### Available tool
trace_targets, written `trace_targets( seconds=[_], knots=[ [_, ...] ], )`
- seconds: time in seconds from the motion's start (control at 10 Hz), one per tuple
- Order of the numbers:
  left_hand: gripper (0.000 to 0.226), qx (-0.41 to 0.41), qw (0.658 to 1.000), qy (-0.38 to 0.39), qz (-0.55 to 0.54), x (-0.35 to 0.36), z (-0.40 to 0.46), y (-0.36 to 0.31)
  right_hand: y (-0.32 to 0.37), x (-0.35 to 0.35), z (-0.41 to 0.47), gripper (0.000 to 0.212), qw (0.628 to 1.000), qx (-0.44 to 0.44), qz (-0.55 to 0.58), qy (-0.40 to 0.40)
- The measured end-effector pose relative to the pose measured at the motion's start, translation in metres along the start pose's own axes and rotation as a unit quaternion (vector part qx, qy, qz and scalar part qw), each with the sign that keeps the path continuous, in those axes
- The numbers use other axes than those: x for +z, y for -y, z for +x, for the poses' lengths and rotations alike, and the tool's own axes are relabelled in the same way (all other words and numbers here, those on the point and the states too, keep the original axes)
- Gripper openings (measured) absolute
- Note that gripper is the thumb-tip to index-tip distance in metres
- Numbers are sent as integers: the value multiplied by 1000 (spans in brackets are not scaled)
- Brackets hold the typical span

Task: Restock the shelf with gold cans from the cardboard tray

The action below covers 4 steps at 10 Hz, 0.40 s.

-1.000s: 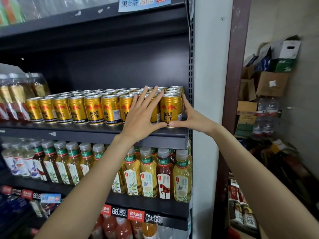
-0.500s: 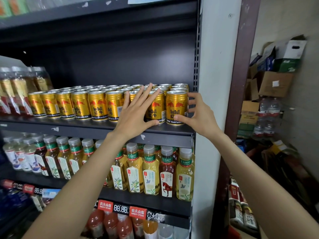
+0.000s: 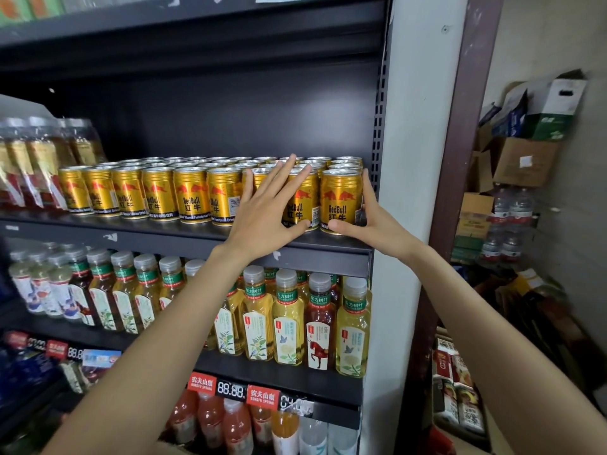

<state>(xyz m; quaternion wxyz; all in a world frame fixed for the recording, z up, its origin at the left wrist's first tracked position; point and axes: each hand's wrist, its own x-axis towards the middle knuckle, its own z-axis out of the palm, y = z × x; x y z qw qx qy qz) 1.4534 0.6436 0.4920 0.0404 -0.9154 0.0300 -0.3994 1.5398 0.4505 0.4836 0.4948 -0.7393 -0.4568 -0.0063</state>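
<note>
flat left hand point(image 3: 262, 211), right hand point(image 3: 371, 221) seemingly press ribbed gold cans point(image 3: 340, 200)

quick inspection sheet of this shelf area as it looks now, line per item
surface: dark metal shelf, its front lip bare.
job's things: gold cans upright in packed rows right up to the white upright; cardboard tray not in view.
clutter: wrapped bottle packs at the shelf's left end.
grippers: left hand flat, fingers straight against the front cans; right hand flat against the side of the end can.
cables: nothing seen.
surroundings: tea bottles on the shelf below; price tags under them; cardboard boxes and water bottles stacked to the right.
</note>
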Motion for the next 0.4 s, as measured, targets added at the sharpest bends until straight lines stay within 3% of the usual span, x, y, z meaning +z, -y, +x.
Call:
trace_targets(
  seconds=[0.1,0.2,0.4],
  knots=[
    [78,1,999,-15,-34,-4,-3,-3,15,-3,-11,89,999,-6,11,-38],
    [66,-8,993,-66,-100,-14,-15,-11,22,0,-27,88,987,-20,-46,-152],
    [37,-88,939,-204,-261,-37,-58,-13,46,37,-56,43,914,-179,-140,-337]
  ],
)
